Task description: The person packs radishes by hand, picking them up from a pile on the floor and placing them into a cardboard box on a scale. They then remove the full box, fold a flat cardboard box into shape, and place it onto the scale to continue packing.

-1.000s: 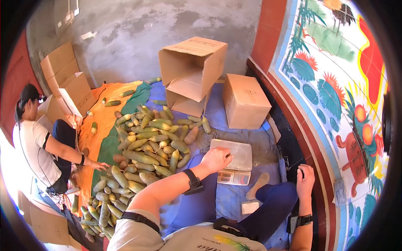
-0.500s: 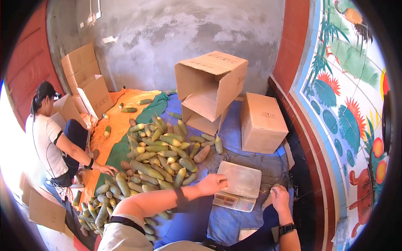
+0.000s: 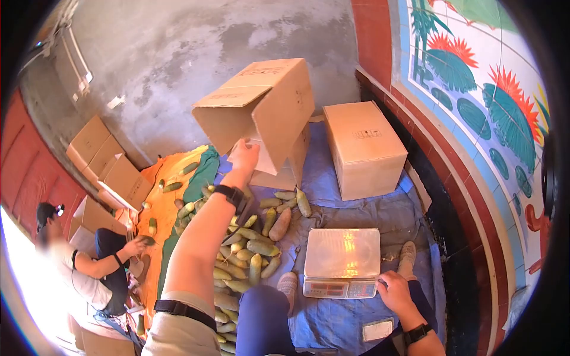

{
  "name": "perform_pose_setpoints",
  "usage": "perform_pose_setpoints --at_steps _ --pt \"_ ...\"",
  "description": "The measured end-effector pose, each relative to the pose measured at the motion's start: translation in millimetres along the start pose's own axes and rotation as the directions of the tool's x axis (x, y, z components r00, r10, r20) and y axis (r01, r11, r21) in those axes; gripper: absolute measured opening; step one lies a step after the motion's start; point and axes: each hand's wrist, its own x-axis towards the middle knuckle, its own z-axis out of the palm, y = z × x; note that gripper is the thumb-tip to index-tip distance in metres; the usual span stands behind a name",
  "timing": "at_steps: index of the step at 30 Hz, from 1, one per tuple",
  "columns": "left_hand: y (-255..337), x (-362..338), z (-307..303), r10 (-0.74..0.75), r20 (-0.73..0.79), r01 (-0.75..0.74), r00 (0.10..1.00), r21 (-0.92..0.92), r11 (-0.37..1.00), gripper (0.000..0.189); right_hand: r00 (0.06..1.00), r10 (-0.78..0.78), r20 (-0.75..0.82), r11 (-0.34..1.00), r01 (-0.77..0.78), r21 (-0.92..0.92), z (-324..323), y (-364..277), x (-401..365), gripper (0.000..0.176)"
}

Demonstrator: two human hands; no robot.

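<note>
My left hand [image 3: 243, 157] reaches forward and grips a flap of the open cardboard box [image 3: 265, 113], which lies tipped on its side with its mouth toward me. My right hand [image 3: 396, 292] rests at the right front corner of the digital scale [image 3: 343, 261], fingers curled against its edge. The scale's platform is bare and sits on the blue tarp [image 3: 332, 196]. A heap of green and yellow cucumbers [image 3: 249, 243] lies to the left of the scale, under my left arm.
A closed cardboard box [image 3: 363, 148] stands behind the scale by the tiled wall [image 3: 475, 107]. Another person [image 3: 83, 273] crouches at the left on the orange cloth [image 3: 157, 207], holding a cucumber. Several more boxes [image 3: 107, 163] are stacked at the left wall.
My left hand left the scale's edge and rose forward to the open box's flap. My right hand came from my knee to the scale's corner. The other person picked up a cucumber.
</note>
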Motion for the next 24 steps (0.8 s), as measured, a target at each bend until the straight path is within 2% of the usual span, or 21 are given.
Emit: perform_pose_setpoints --at_steps 2,3,5,6,8,12,14,17,18,19,21,22,24 --pt "-10 35 21 -0.065 -0.145 0.064 0.987 -0.006 0.998 0.046 0.999 0.049 -0.010 0.999 -0.049 0.021 -6 2 -3 0.013" --pt "-16 51 29 -0.060 -0.133 0.060 0.989 -0.003 0.998 0.046 0.996 0.084 -0.014 0.996 -0.084 0.031 -10 2 -4 0.014" --pt "-20 74 48 0.023 -0.213 -0.056 0.977 -0.148 0.987 0.048 0.993 0.113 -0.033 0.993 -0.112 0.044 -17 2 -6 0.013" --pt "-5 72 48 0.026 -0.200 -0.058 0.979 -0.153 0.987 0.048 0.991 0.128 -0.045 0.991 -0.125 0.054 -21 2 -6 0.013" --pt "41 57 34 -0.225 0.042 0.226 0.974 -0.324 0.919 0.049 0.991 0.116 -0.064 0.992 -0.112 0.050 -25 -3 -6 0.014" --pt "24 73 54 -0.287 0.014 0.276 0.958 -0.320 0.906 0.043 0.996 0.052 -0.077 0.996 -0.046 0.081 -26 -12 -1 0.015" --pt "18 73 58 -0.123 -0.187 0.136 0.975 0.061 0.989 0.037 0.996 0.058 -0.061 0.993 -0.052 0.102 -27 -16 0 0.015" --pt "16 68 49 -0.054 -0.274 0.097 0.960 0.145 0.985 0.032 0.997 0.055 -0.050 0.990 -0.048 0.133 -28 -20 1 0.016" --pt "18 60 41 0.110 -0.379 -0.023 0.919 0.225 0.974 0.033 0.997 0.050 -0.051 0.988 -0.042 0.145 -28 -22 0 0.016" --pt "23 55 30 0.120 -0.384 -0.032 0.915 0.228 0.973 0.033 0.997 0.044 -0.060 0.988 -0.035 0.151 -28 -23 -1 0.016" --pt "34 46 0 0.104 -0.446 -0.060 0.889 0.113 0.992 0.038 0.998 0.042 -0.054 0.989 -0.034 0.141 -26 -25 -2 0.015" --pt "36 47 -13 0.240 -0.538 -0.162 0.808 0.188 0.969 0.041 0.998 0.028 -0.062 0.989 -0.018 0.146 -26 -27 -2 0.015" --pt "59 42 -49 0.282 -0.570 -0.200 0.772 0.203 0.958 0.039 0.997 -0.004 -0.072 0.990 0.014 0.140 -27 -32 -1 0.013"
